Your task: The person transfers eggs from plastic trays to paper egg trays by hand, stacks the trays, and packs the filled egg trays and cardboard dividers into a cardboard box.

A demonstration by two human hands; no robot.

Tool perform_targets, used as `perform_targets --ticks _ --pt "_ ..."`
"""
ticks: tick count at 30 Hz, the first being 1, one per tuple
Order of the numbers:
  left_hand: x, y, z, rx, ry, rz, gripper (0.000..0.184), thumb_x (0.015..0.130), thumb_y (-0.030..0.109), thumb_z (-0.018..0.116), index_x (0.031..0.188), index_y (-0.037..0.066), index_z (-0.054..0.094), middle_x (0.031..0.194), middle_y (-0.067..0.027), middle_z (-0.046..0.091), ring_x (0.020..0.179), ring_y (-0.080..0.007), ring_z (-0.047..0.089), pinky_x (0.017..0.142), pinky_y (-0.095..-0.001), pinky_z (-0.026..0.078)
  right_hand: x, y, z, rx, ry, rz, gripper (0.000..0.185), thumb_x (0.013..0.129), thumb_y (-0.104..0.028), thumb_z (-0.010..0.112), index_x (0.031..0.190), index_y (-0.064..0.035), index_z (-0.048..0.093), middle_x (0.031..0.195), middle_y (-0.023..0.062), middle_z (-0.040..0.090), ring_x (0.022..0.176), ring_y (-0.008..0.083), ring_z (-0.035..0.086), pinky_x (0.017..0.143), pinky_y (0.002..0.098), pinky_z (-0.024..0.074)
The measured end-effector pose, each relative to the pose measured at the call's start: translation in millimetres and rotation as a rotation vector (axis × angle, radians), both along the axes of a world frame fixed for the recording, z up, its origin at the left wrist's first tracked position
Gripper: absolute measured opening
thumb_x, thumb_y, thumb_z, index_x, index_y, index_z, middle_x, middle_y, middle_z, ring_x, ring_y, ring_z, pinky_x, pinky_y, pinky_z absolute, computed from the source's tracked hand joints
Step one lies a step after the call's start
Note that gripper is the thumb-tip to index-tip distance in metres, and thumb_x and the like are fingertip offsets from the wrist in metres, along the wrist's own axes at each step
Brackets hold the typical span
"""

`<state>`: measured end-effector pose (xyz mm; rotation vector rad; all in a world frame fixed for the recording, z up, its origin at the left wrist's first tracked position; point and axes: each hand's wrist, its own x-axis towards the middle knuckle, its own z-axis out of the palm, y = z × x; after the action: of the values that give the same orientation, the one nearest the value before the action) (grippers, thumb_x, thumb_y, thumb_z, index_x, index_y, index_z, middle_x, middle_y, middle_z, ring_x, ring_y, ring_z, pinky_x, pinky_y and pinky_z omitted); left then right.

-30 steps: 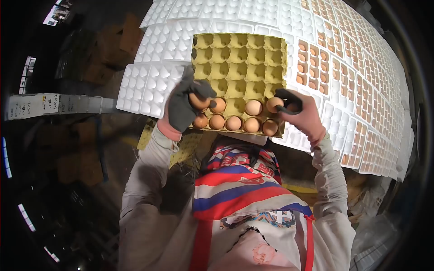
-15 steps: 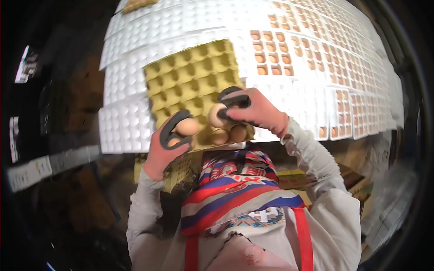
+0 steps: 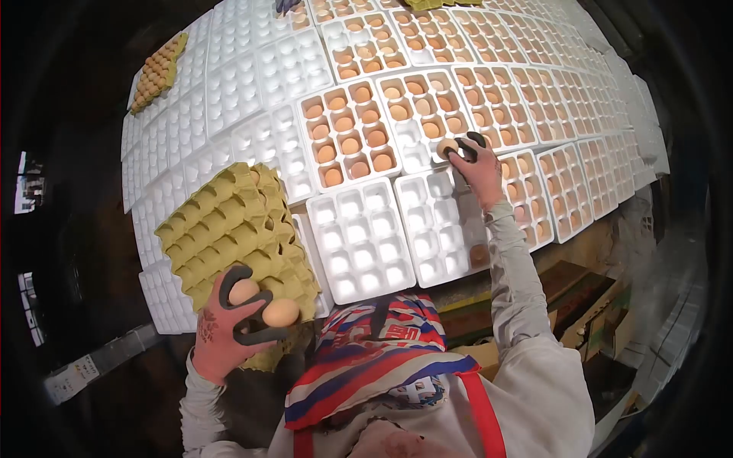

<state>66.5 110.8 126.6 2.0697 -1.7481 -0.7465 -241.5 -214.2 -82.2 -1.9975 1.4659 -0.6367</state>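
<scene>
My left hand (image 3: 223,330), in a pink glove with dark fingertips, is closed around two brown eggs, one egg (image 3: 243,291) between the fingers and another egg (image 3: 280,312) near the thumb. It is at the near end of a yellow-green pulp egg tray (image 3: 217,225). Reaching out to the right, my right hand (image 3: 479,169) pinches a brown egg (image 3: 448,147) over a white foam tray (image 3: 413,156) partly filled with eggs. Whether the right palm holds more eggs is hidden. Below that forearm, a single egg (image 3: 479,254) lies in a nearer foam tray (image 3: 427,263).
Rows of white foam trays cover the table, many on the right holding eggs, including a filled tray (image 3: 343,126). A pulp tray of eggs (image 3: 158,72) is at the far left, another pulp tray (image 3: 435,3) at the far edge. Cardboard boxes (image 3: 603,320) stand below right.
My right hand has moved right, from over the pulp tray to the foam trays, carrying an egg. The view has shifted. My left hand keeps its two eggs; those in the pulp tray no longer show.
</scene>
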Motion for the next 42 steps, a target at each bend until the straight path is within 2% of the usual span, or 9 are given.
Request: perform_targets --ticks 7,12,17,22,26,32,36,39,42 --pt "-74 -228 -107 -0.012 -0.015 -0.545 0.054 0.063 0.032 0.080 0.114 0.020 0.064 0.144 -0.0145 0.033 0.120 -0.0337 0.048 0.099 -0.0401 0.040 4 -52 23 -0.115 0.412 0.342 0.048 0.071 -0.033 0.073 0.115 -0.0138 0.065 0.123 0.0143 0.059 0.091 0.0281 0.065 0.080 0.0375 0.0513" --pt "-73 -311 -183 0.148 -0.073 -0.516 0.052 0.067 0.025 0.077 0.117 0.020 0.064 0.147 -0.0148 0.030 0.117 -0.0304 0.051 0.099 -0.0386 0.042 30 -130 11 -0.042 -0.384 0.176 0.041 0.077 -0.012 0.064 0.118 -0.0053 0.062 0.108 0.0112 0.062 0.081 0.0183 0.061 0.077 0.0311 0.0498" --pt "-69 -334 -153 0.339 0.012 -0.277 0.041 0.076 0.019 0.068 0.117 0.019 0.066 0.146 -0.0150 0.033 0.107 -0.0306 0.059 0.093 -0.0327 0.047 116 -230 -8 -0.253 -0.521 0.265 0.037 0.079 -0.012 0.061 0.116 -0.0047 0.061 0.109 0.0119 0.061 0.090 0.0263 0.061 0.081 0.0345 0.0492" --pt "-91 -300 -123 -0.297 0.881 0.624 0.035 0.080 0.004 0.065 0.115 0.001 0.063 0.099 -0.0118 0.068 0.089 -0.0141 0.062 0.083 -0.0282 0.050 158 -278 -71 -0.443 -0.110 0.340 0.035 0.083 -0.024 0.061 0.116 -0.0128 0.060 0.112 0.0124 0.060 0.109 0.0345 0.051 0.094 0.0442 0.0395" --pt "-153 -244 -170 -0.669 0.271 0.393 0.034 0.073 -0.002 0.062 0.107 0.001 0.064 0.101 -0.0127 0.064 0.087 -0.0261 0.062 0.080 -0.0356 0.050 105 -240 -31 -0.259 -0.692 0.251 0.035 0.092 -0.018 0.057 0.122 -0.0017 0.057 0.105 0.0102 0.066 0.095 0.0185 0.061 0.084 0.0293 0.0454" --pt "-175 -228 -271 -0.395 -0.316 0.119 0.034 0.079 0.024 0.061 0.112 0.026 0.063 0.120 -0.0032 0.052 0.115 -0.0325 0.043 0.095 -0.0526 0.035 40 -99 54 0.121 -0.873 0.206 0.040 0.095 -0.006 0.049 0.132 0.0073 0.046 0.127 0.0165 0.056 0.117 0.0218 0.054 0.101 0.0307 0.0397" --pt "-170 -227 -218 -0.596 -0.291 0.207 0.031 0.078 0.033 0.058 0.109 0.032 0.063 0.123 -0.0048 0.050 0.123 -0.0336 0.039 0.100 -0.0522 0.032 35 -21 70 0.090 -0.844 0.233 0.039 0.092 -0.007 0.054 0.127 0.0109 0.048 0.124 0.0166 0.057 0.111 0.0215 0.056 0.099 0.0326 0.0411" --pt "-131 -124 -123 -0.817 -0.078 0.239 0.029 0.073 0.024 0.064 0.101 0.021 0.067 0.105 -0.0047 0.056 0.109 -0.0278 0.050 0.096 -0.0474 0.038 57 64 92 0.183 -0.761 0.273 0.041 0.091 -0.003 0.045 0.129 0.0138 0.045 0.127 0.0220 0.052 0.116 0.0286 0.053 0.103 0.0352 0.0385" --pt "-67 44 -84 -0.789 -0.233 0.424 0.042 0.063 0.011 0.074 0.104 0.006 0.063 0.093 -0.0066 0.057 0.096 -0.0298 0.055 0.085 -0.0436 0.045 103 159 101 -0.028 -0.331 0.952 0.044 0.072 -0.007 0.073 0.114 0.0006 0.059 0.121 0.0203 0.052 0.114 0.0363 0.052 0.097 0.0440 0.0408"
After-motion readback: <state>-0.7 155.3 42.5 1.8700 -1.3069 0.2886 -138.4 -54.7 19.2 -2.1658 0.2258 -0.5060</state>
